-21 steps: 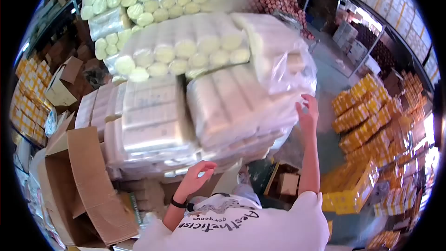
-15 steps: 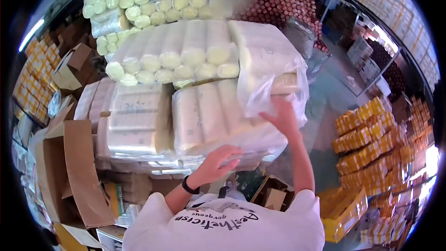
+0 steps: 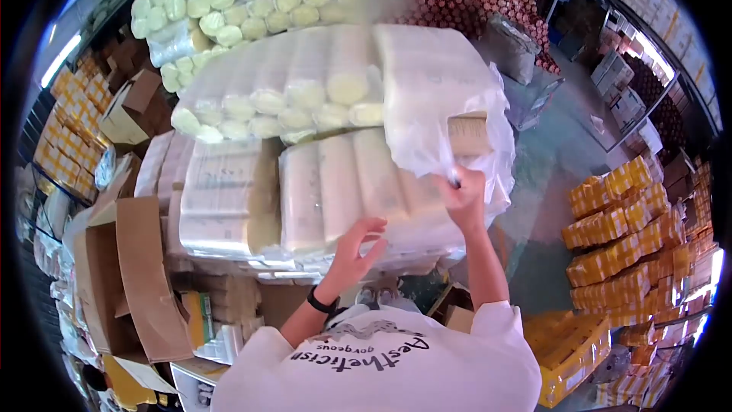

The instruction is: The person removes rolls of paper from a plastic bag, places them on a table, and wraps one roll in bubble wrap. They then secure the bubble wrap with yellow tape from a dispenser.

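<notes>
My right hand (image 3: 463, 191) is closed on the loose edge of a clear plastic bag (image 3: 418, 149) at the right end of the stack. Through a gap in that plastic a brown package (image 3: 468, 136) shows. My left hand (image 3: 357, 254), with a black band at the wrist, has its fingers apart and holds nothing; it is nearest the front of a wrapped pack of pale rolls (image 3: 343, 191). Beside that pack, to the left, lies another wrapped pack (image 3: 221, 194). Behind them are bagged rolls with round yellowish ends (image 3: 347, 88).
An open cardboard box (image 3: 149, 278) stands at the left. Yellow-taped cartons (image 3: 618, 233) are stacked at the right, with one large yellow carton (image 3: 576, 358) at lower right. Reddish rolls (image 3: 473, 0) are piled at the back. Green-grey floor (image 3: 553, 175) shows between stacks.
My right hand has closed on the plastic and drawn it slightly down and left. My left hand has turned more upright. The view has shifted a little.
</notes>
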A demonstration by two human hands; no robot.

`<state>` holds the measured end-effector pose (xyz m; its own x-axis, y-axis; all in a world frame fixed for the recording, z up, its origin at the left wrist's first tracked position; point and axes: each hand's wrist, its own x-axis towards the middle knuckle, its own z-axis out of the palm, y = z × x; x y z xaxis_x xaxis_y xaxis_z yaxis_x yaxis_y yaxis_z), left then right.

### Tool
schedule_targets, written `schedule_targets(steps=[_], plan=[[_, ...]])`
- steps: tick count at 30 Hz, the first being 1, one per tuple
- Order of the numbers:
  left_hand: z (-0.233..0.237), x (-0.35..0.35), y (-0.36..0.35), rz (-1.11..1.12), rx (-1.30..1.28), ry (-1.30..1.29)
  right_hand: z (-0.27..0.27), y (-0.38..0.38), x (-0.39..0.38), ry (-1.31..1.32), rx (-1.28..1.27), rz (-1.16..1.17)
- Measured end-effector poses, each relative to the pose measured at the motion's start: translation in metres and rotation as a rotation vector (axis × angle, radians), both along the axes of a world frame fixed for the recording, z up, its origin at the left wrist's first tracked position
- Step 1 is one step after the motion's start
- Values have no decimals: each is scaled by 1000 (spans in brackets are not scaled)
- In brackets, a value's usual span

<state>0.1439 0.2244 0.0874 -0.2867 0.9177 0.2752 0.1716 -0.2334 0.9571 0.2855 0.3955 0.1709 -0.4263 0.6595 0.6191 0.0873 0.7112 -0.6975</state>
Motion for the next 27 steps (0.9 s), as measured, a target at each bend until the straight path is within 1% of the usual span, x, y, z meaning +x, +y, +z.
schedule_targets(steps=[2,3,5,7,8,9,10,12,13,15,16,17,18,19,20,21,22,24,25,27], plan=[[1,-5,3,0,31,-25,7,-15,-13,-26,69,52],[3,-8,5,-12,49,-21,15,-25,-19,-34,52,78],[5,-16,9,-48,96,-25,5,-38,-23,-139,24,81],[7,-23,15,-57,135,-201,5,-59,-28,-208,30,24],[10,-26,21,-63,152,-292,0,-62,-29,-199,30,67],[16,-32,24,-117,96,-209,-1,-65,-30,-232,9,88],[14,-35,30,-156,0,-249,-3,-67,-30,-206,80,127],[4,-33,40,-236,-205,-334,8,-68,-22,-274,122,206],[33,-30,40,-400,-220,-406,8,-66,-16,-323,175,222],[45,-18,54,-383,-119,-360,8,-61,-2,-420,280,263],[44,-12,59,-371,-66,-336,11,-60,5,-398,292,261],[22,-10,69,-366,-38,-414,18,-58,13,-375,308,261],[23,-6,73,-330,-57,-479,24,-54,22,-352,327,263],[26,-2,77,-293,-76,-542,27,-44,32,-324,381,253],[29,1,82,-254,-96,-604,25,-40,45,-281,370,147],[31,4,86,-155,-183,-626,26,-34,52,-293,340,77],[26,6,93,-165,-106,-705,29,-26,57,-306,310,8],[15,9,110,-184,53,-853,31,-4,55,-310,438,-42],[37,18,113,-92,13,-916,33,8,52,-308,499,-67],[27,20,115,-48,-41,-981,52,29,48,-308,664,-269]])
